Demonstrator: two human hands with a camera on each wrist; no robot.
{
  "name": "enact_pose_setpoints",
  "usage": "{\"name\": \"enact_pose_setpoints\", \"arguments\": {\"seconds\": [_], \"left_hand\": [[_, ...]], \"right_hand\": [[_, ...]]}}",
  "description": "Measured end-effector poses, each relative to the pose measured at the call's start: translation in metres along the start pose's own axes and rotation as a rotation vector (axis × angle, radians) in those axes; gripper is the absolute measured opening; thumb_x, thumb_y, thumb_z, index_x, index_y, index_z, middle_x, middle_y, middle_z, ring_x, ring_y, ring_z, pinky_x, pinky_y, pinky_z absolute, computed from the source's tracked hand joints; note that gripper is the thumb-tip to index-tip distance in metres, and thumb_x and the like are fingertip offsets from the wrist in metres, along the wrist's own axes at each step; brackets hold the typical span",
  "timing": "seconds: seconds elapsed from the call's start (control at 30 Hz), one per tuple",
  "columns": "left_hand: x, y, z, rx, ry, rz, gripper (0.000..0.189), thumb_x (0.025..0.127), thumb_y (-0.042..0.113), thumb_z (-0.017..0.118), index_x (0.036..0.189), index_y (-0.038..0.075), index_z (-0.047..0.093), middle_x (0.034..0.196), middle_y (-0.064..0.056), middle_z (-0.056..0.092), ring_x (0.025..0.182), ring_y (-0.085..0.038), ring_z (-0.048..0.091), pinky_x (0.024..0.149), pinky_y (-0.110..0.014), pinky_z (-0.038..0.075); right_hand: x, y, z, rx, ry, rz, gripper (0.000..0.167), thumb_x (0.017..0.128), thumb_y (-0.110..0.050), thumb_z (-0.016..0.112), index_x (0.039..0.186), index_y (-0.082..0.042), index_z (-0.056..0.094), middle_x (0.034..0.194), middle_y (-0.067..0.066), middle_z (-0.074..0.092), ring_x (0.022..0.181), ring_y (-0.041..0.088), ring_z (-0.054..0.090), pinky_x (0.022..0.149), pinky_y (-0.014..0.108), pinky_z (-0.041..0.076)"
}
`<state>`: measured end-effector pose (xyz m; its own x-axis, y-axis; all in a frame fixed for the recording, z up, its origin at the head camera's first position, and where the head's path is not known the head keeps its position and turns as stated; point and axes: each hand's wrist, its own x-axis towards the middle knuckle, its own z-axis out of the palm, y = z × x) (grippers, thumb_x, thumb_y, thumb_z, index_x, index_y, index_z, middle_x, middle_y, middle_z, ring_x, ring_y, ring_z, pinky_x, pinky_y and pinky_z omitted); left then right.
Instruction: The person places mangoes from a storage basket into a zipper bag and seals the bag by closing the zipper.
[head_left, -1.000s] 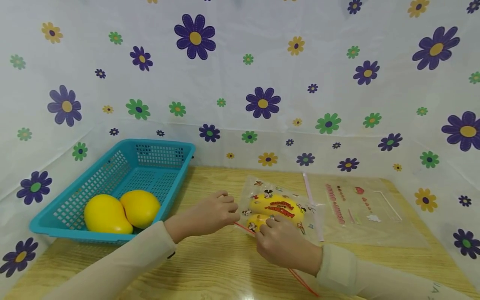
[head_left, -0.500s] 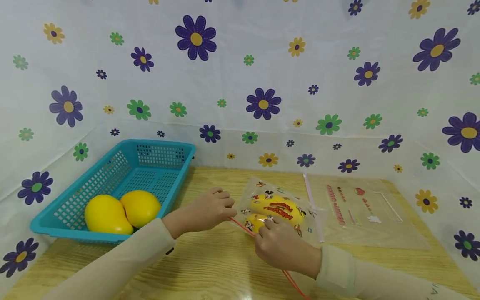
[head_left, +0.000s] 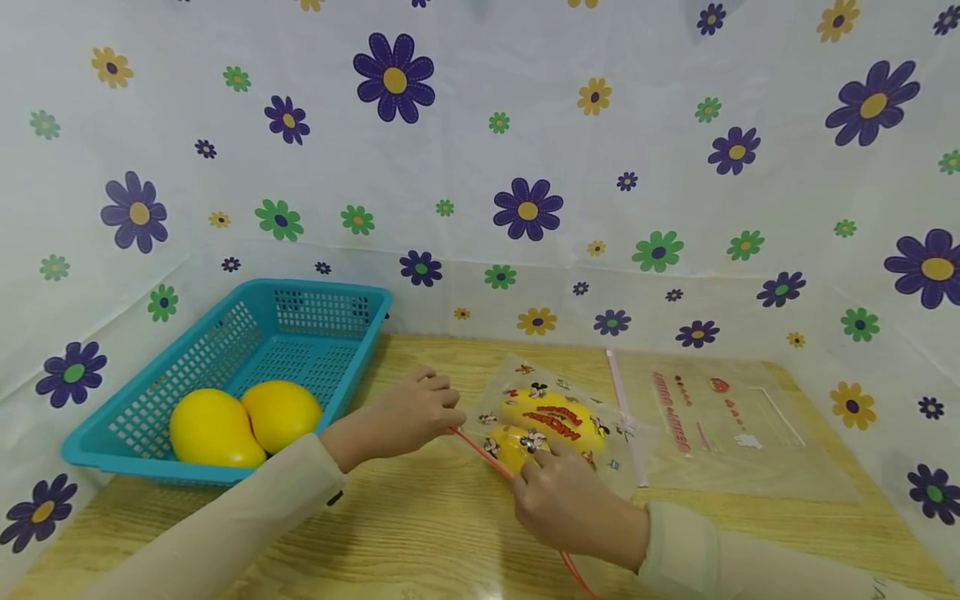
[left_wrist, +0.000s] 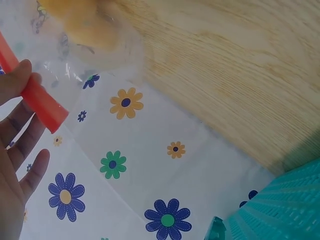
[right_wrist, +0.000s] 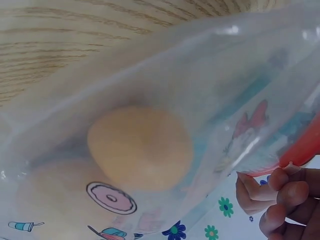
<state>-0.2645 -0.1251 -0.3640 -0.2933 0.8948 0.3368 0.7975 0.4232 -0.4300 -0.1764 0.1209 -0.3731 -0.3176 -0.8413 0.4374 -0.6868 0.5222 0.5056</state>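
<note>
Your left hand [head_left: 411, 414] has slid outward, pinching the red strip [head_left: 482, 451]; your right hand [head_left: 576, 505] pinches the "MICKEY AND FRIENDS" bag [head_left: 491, 400], two yellow fruits [head_left: 519, 407] inside beyond it.

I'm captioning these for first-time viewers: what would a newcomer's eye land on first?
Probably the two yellow, mango-shaped fruits in the near end of the blue basket, on the head view's left. Next, right of centre, the clear printed bag with more yellow showing through, its red strip held by the left hand and right hand. The flowered backdrop behind likely catches the eye too.
</note>
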Motion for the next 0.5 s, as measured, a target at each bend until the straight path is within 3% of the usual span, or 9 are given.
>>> {"name": "enact_pose_setpoints", "arguments": {"seconds": [0.27,0.5], "left_hand": [[-0.0002,-0.0037,0.0012,0.015,-0.036,-0.003,0.011,0.079,0.030,0.073,0.085,0.025,0.067,0.081,0.007,0.062,0.081,-0.013,0.055,0.082,-0.032,0.047],[-0.0007,-0.0067,0.0018,-0.012,-0.049,-0.030,0.010,0.079,0.027,0.074,0.085,0.024,0.067,0.080,0.006,0.061,0.078,-0.013,0.053,0.081,-0.032,0.047]], "right_hand": [[-0.0019,-0.0031,-0.0025,-0.020,0.019,-0.003,0.037,0.070,-0.018,0.061,0.047,-0.019,0.032,0.045,-0.008,0.025,0.046,0.008,0.017,0.047,0.023,0.017],[-0.0041,-0.0050,-0.0085,0.007,0.000,0.010,0.038,0.069,-0.018,0.063,0.046,-0.018,0.032,0.044,-0.008,0.026,0.047,0.008,0.014,0.047,0.022,0.015]]}}
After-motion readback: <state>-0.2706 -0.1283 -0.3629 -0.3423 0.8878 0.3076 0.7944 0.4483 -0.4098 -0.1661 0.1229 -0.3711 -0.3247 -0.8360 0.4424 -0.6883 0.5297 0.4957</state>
